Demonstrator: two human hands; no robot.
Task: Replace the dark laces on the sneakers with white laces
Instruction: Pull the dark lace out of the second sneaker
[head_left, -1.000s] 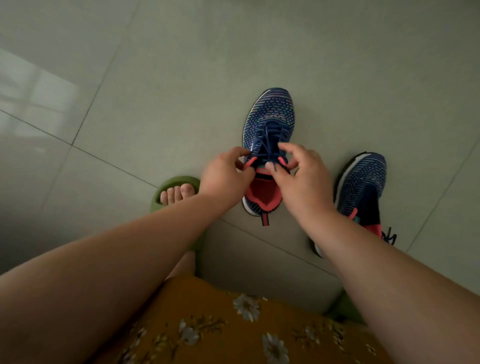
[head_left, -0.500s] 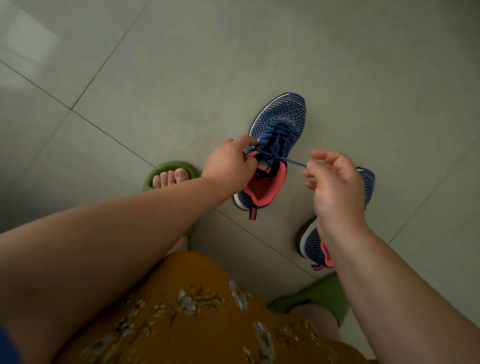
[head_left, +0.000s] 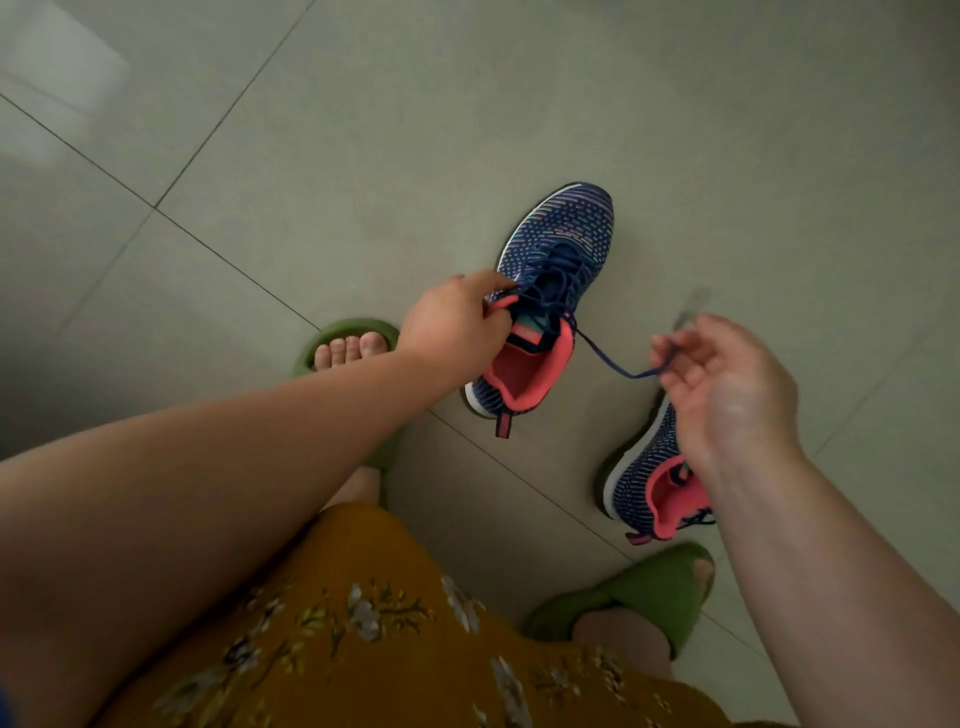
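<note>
A navy knit sneaker (head_left: 563, 234) with a coral lining lies on the floor ahead of me, toe pointing away. My left hand (head_left: 457, 322) grips its collar on the left side. A dark lace (head_left: 608, 358) runs from the top eyelet out to the right, where my right hand (head_left: 727, 384) pinches its end between the fingertips, slightly blurred. The second sneaker (head_left: 649, 483) lies nearer me on the right, partly hidden behind my right wrist, with its dark lace hanging at the heel. No white laces are in view.
Grey floor tiles (head_left: 363, 156) spread all around. My feet wear green slippers, one (head_left: 353, 338) left of the held sneaker, one (head_left: 639, 592) near the second sneaker. My mustard floral skirt (head_left: 389, 634) fills the bottom of the view.
My right hand has drawn the dark lace end out further to the right and lower, so a longer length hangs free. My left hand has kept its hold on the sneaker's collar.
</note>
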